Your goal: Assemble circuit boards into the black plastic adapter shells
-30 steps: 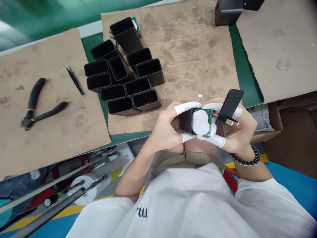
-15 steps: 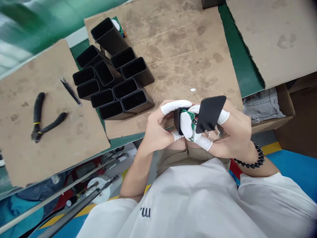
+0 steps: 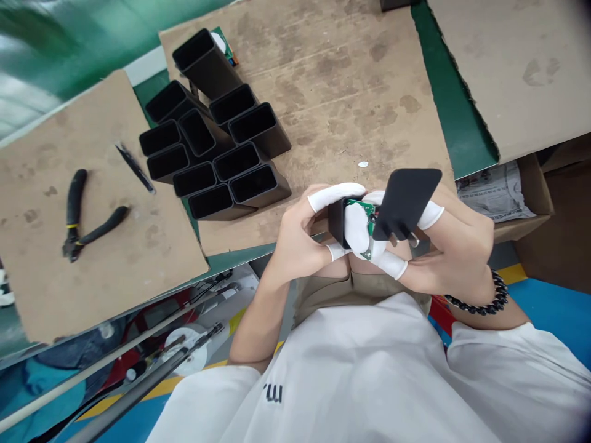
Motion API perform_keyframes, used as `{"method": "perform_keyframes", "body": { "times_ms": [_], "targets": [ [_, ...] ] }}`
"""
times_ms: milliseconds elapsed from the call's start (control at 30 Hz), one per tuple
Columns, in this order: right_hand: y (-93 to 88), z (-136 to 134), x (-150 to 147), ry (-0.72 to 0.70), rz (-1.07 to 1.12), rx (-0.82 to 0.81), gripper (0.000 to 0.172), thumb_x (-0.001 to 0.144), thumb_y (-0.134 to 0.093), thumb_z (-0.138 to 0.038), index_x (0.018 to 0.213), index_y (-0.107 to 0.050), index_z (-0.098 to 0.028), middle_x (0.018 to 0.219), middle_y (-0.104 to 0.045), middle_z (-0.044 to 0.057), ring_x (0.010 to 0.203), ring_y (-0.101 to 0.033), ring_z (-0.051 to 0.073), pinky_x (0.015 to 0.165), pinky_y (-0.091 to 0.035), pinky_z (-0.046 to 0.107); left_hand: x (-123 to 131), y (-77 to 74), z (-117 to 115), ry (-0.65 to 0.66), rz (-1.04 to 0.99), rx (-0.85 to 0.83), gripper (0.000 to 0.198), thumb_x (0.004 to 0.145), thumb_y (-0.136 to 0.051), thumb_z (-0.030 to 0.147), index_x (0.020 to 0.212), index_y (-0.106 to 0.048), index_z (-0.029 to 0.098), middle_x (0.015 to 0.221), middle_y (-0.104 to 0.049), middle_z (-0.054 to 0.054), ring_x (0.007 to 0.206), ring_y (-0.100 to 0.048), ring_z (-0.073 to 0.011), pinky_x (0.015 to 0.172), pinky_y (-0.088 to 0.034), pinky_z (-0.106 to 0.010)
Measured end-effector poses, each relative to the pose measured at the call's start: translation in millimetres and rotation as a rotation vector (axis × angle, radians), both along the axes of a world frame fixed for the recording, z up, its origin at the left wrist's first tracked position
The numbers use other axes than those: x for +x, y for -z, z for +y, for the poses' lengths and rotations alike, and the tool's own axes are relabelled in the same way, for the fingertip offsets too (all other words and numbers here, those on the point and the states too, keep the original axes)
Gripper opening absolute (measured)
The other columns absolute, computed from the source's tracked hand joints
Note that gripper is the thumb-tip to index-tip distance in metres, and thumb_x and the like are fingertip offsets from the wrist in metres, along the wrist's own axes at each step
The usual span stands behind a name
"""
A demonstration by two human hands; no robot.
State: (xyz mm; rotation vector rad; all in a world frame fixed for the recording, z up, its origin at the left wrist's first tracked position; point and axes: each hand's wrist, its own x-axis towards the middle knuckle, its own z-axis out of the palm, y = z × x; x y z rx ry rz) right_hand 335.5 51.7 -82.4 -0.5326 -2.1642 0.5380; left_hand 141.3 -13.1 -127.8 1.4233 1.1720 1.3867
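Note:
My left hand, with white finger cots on its thumb and finger, is wrapped round a black rectangular case, whose mouth faces right. In my right hand, also with white finger cots, is a green circuit board carrying a white blob. The board's left end sits at the case's mouth; how deep it reaches is hidden. Beside the board, a flat black plate with metal plug prongs stands tilted over my right fingers.
Several open black cases stand grouped on the cardboard sheet. Behind them lies another circuit board. Cutting pliers and tweezers lie on the left cardboard. A carton holding newspaper is at right.
My right hand has shifted right with the board and plate, and the white blob shows farther out from the case. My left hand and the case have moved slightly right.

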Motion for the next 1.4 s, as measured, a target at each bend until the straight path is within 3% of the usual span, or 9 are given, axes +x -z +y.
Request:
{"method": "perform_keyframes", "body": {
  "times_ms": [133,467,633,833,1000,1133,1400],
  "targets": [
    [1.8,3.1,2.7,-0.012,0.019,0.000,0.025,0.087,-0.074,-0.022,0.110,-0.063,-0.022,0.102,-0.074,0.006,0.093,-0.074,0.024,0.080,-0.067,0.041,0.3,-5.3,-0.7,0.012,0.018,-0.056,0.068,0.069,-0.096,0.042,0.129,-0.070,0.027,0.132,-0.071,-0.008,0.126,-0.068,-0.0329,0.103,-0.061,-0.042],
    [5.7,2.5,1.8,0.025,0.108,-0.032,0.019,0.083,-0.079,-0.023,0.091,-0.062,-0.023,0.083,-0.068,0.001,0.077,-0.069,0.019,0.070,-0.066,0.037,2.5,-9.7,0.2,0.004,-0.012,-0.055,0.070,0.068,-0.095,0.050,0.129,-0.071,0.027,0.131,-0.071,-0.009,0.130,-0.066,-0.0358,0.106,-0.060,-0.046],
    [0.1,-2.3,-0.2,-0.033,0.201,-0.121,0.022,0.079,-0.081,-0.023,0.095,-0.067,-0.026,0.085,-0.070,-0.001,0.080,-0.072,0.023,0.067,-0.064,0.041,4.5,-26.9,-8.1,-0.019,0.062,-0.014,0.060,0.074,-0.090,0.039,0.130,-0.070,0.028,0.130,-0.073,-0.007,0.127,-0.067,-0.0351,0.109,-0.057,-0.050],
    [-5.2,-14.9,3.4,-0.002,0.371,-0.257,0.048,0.071,-0.083,-0.020,0.117,-0.077,-0.034,0.100,-0.079,0.003,0.088,-0.074,0.036,0.071,-0.063,0.057,3.9,-51.1,-17.3,-0.034,0.137,0.064,0.068,0.070,-0.090,0.029,0.134,-0.069,0.029,0.126,-0.073,-0.006,0.118,-0.069,-0.0360,0.108,-0.056,-0.055],
    [-9.3,-18.8,5.3,-0.060,0.470,-0.289,0.055,0.064,-0.085,-0.014,0.116,-0.079,-0.032,0.103,-0.080,0.003,0.084,-0.074,0.035,0.065,-0.061,0.055,4.9,-65.2,-22.3,-0.032,0.181,0.123,0.070,0.068,-0.093,0.033,0.134,-0.070,0.030,0.126,-0.073,-0.007,0.115,-0.070,-0.0353,0.104,-0.057,-0.053],
    [-8.7,-17.2,8.6,-0.099,0.477,-0.302,0.057,0.059,-0.093,-0.019,0.114,-0.078,-0.028,0.098,-0.079,0.003,0.085,-0.074,0.033,0.062,-0.058,0.046,8.4,-72.8,-24.4,-0.023,0.206,0.162,0.067,0.071,-0.093,0.034,0.134,-0.070,0.030,0.124,-0.074,-0.008,0.113,-0.071,-0.0325,0.102,-0.058,-0.049],
    [-12.8,-18.9,14.7,-0.125,0.479,-0.278,0.047,0.073,-0.086,-0.026,0.117,-0.075,-0.035,0.103,-0.080,0.000,0.091,-0.076,0.031,0.070,-0.064,0.046,15.8,-77.5,-26.4,-0.047,0.284,0.208,0.065,0.071,-0.092,0.040,0.131,-0.072,0.028,0.124,-0.073,-0.009,0.114,-0.069,-0.0323,0.100,-0.059,-0.049]
  ]
}}
